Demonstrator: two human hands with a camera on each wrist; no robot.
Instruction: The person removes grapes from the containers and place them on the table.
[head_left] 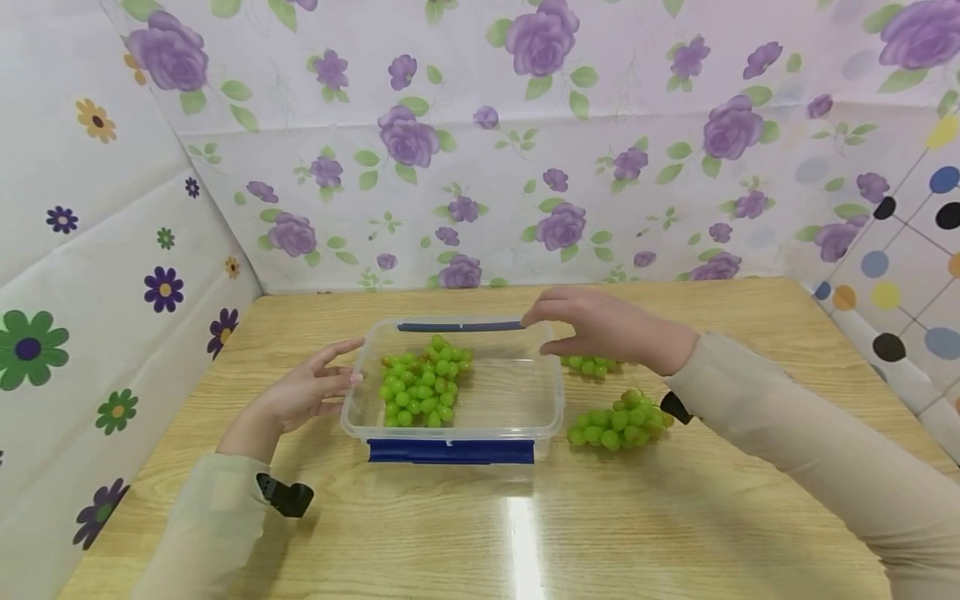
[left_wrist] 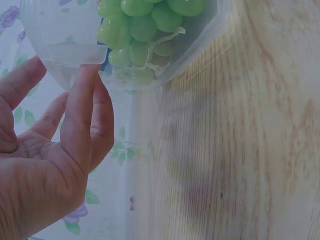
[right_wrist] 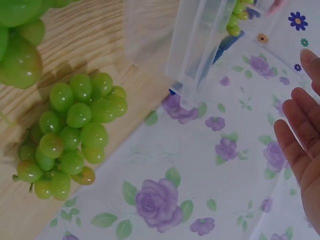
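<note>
Left hand (head_left: 309,390): grip relaxed, holding nothing, fingertips against the box's nine o'clock wall.
Clear box (head_left: 510,396): on the counter (head_left: 420,533), blue flaps (head_left: 450,452) at twelve and six.
Boxed grapes (head_left: 425,385): inside, toward nine.
Right hand (head_left: 600,325): grip half-spread, empty, above the two o'clock corner.
Far bunch (head_left: 591,366): outside, at three.
Near bunch (head_left: 618,422): outside, at four.

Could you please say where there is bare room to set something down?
The table is bare in front of the box, between the sleeves. Inside the box, the right side is free beside the grapes. It is crowded at the box's left end, by the left hand, and past its right end, where two bunches lie near the right hand.
</note>
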